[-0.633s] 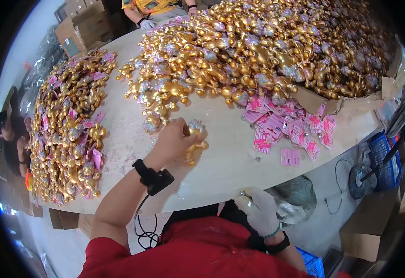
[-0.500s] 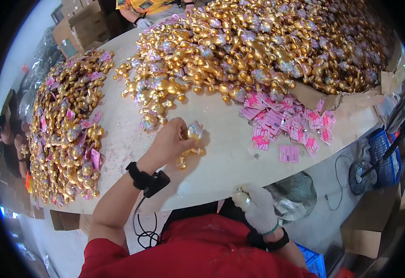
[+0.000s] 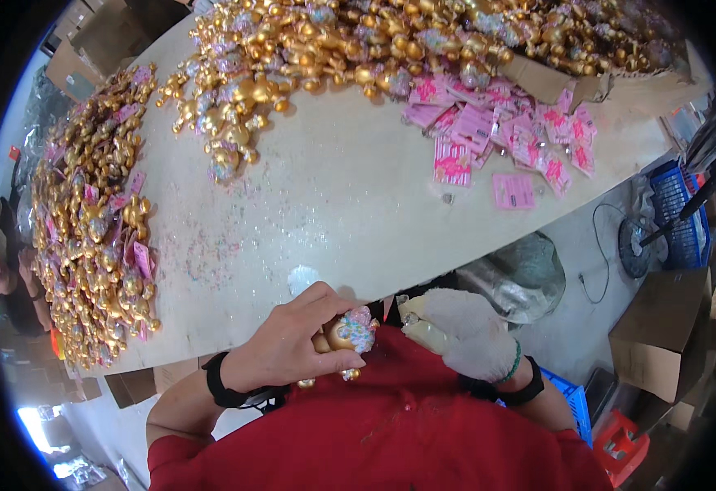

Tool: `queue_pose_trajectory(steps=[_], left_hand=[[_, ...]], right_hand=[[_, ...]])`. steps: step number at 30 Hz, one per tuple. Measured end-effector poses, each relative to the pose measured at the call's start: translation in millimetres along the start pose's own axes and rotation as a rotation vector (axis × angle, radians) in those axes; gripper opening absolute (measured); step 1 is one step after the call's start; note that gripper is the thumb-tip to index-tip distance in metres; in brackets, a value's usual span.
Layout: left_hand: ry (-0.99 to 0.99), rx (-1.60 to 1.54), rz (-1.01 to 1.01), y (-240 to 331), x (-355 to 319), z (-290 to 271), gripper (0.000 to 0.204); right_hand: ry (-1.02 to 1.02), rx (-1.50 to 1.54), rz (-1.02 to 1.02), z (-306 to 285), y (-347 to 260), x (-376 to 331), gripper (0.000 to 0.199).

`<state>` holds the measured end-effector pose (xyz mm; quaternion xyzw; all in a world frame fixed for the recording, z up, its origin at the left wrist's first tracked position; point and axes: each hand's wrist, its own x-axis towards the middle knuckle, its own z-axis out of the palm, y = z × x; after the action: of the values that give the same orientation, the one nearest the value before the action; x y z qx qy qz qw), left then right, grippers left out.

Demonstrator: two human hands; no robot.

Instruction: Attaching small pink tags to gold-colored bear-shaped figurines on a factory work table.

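My left hand [image 3: 288, 340] is closed round a shiny gold figurine [image 3: 343, 335] with a glittery, multicoloured end, held at the table's near edge in front of my red shirt. My right hand [image 3: 468, 331], in a whitish glove with yellowed fingertips, is close by on the right, a short gap from the figurine. Its fingers are pinched together at a small shiny piece that I cannot make out. Pink printed cards [image 3: 512, 191] lie loosely heaped beyond my right hand. A great pile of similar gold figurines [image 3: 317, 49] covers the far side of the table.
At the left lies another heap of gold figurines [image 3: 96, 237] with pink cards among them. Glitter specks dot the pale tabletop [image 3: 333, 196]. Right of the table are a clear plastic bag [image 3: 522, 278], a cardboard box [image 3: 661, 335] and a blue crate [image 3: 675, 204]. Another person [image 3: 14, 286] shows at far left.
My left hand has come back from over the table toward my body with the figurine, near my right hand. My right hand has risen slightly. The view has shifted downward.
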<state>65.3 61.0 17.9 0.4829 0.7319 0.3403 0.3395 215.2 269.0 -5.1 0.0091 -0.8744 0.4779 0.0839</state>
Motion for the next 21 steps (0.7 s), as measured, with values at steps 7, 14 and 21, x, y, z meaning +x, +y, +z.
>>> queue_pose_trajectory(steps=[7,14,21], left_hand=[[-0.054,0.056,-0.042,-10,-8,29,0.054],[-0.087,0.102,-0.042,-10,-3,30,0.054],[-0.202,0.144,-0.044,-5,1,28,0.058]], right_hand=[[-0.239,-0.218,0.009,20,6,-18,0.013],[-0.256,-0.258,-0.037,20,8,-17,0.009],[-0.273,-0.257,-0.043,21,7,-18,0.008]])
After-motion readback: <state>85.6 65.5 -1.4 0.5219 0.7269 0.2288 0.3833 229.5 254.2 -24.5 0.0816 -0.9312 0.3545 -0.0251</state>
